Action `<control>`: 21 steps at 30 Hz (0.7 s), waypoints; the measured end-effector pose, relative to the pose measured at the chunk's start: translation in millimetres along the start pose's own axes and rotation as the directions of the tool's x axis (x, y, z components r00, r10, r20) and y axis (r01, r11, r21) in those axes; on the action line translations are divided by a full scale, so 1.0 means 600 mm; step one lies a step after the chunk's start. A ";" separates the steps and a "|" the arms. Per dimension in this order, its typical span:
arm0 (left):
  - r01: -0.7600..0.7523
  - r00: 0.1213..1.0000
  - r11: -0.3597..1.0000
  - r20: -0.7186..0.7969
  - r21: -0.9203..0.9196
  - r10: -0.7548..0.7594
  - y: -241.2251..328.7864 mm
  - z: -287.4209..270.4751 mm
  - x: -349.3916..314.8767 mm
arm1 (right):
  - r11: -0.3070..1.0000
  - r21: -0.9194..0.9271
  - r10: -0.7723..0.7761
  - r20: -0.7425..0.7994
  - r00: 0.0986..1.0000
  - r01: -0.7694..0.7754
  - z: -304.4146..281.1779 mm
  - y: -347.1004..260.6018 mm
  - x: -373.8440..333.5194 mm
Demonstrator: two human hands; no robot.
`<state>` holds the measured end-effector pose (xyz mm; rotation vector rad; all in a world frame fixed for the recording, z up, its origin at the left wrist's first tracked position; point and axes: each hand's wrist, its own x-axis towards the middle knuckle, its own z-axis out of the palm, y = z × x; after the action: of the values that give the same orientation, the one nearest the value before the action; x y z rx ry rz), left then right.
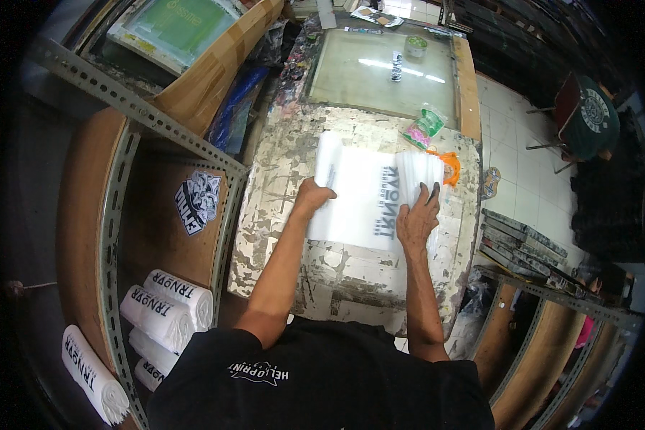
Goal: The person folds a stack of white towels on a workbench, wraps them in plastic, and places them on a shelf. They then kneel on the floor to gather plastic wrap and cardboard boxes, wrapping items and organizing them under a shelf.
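A stack of thin white plastic bags [362,175] with dark print lies on the worn, paint-stained table [272,222] before me. Its left side is curled up into a loose roll, and its right side is bunched in pleats. My left hand [314,198] grips the curled left edge, thumb on top, with its other fingers mostly hidden. On the pleated right side rests my right hand [418,217], its fingers stretched apart and dark at the tips. An orange plastic object [450,169] pokes out beside the pleats.
Beyond the bags are a glass panel [358,89] with a round green-and-clear container [416,46] and a green-pink packet [424,127]. Rolled white printed bags [165,315] are piled at lower left by a metal-framed shelf [122,208]. A chair [588,118] stands at right.
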<state>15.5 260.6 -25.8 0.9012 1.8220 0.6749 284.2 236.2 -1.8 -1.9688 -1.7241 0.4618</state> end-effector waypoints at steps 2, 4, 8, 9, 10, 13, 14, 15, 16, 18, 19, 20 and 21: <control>-0.089 0.994 0.984 -0.049 0.153 0.097 0.006 0.013 -0.009 | 1.000 0.003 -0.007 -0.005 1.000 0.007 0.000 -0.002 0.001; -0.071 0.980 0.924 -0.144 0.375 0.134 0.054 0.037 -0.044 | 1.000 0.000 -0.010 -0.013 1.000 0.010 0.001 0.007 0.000; -0.036 0.992 0.833 -0.084 0.552 0.098 0.100 0.078 -0.077 | 1.000 0.022 0.005 -0.015 1.000 -0.005 -0.003 -0.002 0.001; -0.078 0.993 0.798 -0.029 0.597 0.118 0.106 0.088 -0.085 | 1.000 0.029 0.009 -0.014 1.000 -0.008 -0.005 -0.002 0.001; -0.116 0.993 0.766 0.050 0.632 0.110 0.111 0.097 -0.094 | 0.999 0.036 0.012 -0.013 1.000 -0.012 -0.006 -0.002 0.002; -0.214 0.976 0.727 0.166 0.653 0.137 0.115 0.118 -0.112 | 0.998 0.055 0.007 -0.017 1.000 -0.006 -0.005 0.002 0.003; -0.242 0.970 0.723 0.186 0.648 0.157 0.116 0.122 -0.114 | 0.998 0.060 0.005 -0.015 1.000 -0.005 -0.006 0.003 0.003; -0.176 0.984 0.765 0.108 0.619 0.139 0.118 0.121 -0.115 | 0.998 0.065 0.008 -0.014 1.000 -0.007 -0.007 0.005 0.003; -0.113 0.993 0.804 0.032 0.584 0.116 0.122 0.117 -0.113 | 0.998 0.069 0.011 -0.014 1.000 -0.010 -0.008 0.008 0.002; -0.017 0.993 0.866 -0.093 0.499 0.073 0.116 0.101 -0.094 | 0.996 0.090 0.022 -0.014 1.000 -0.021 -0.008 0.012 0.002; -0.028 0.980 0.850 -0.154 0.525 0.128 0.092 0.092 -0.070 | 0.994 0.105 0.021 -0.013 1.000 -0.020 -0.006 0.011 0.003; -0.070 0.988 0.857 -0.085 0.510 0.132 0.058 0.078 -0.035 | 0.993 0.117 0.031 -0.022 0.999 -0.029 -0.004 0.010 0.004; -0.116 0.990 0.862 -0.008 0.493 0.139 0.056 0.067 -0.023 | 0.991 0.126 0.049 -0.034 0.998 -0.044 -0.002 0.014 0.006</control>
<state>66.0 271.1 -8.7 1.3609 2.0269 0.3050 292.3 239.0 -5.5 -1.9198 -1.5896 0.5332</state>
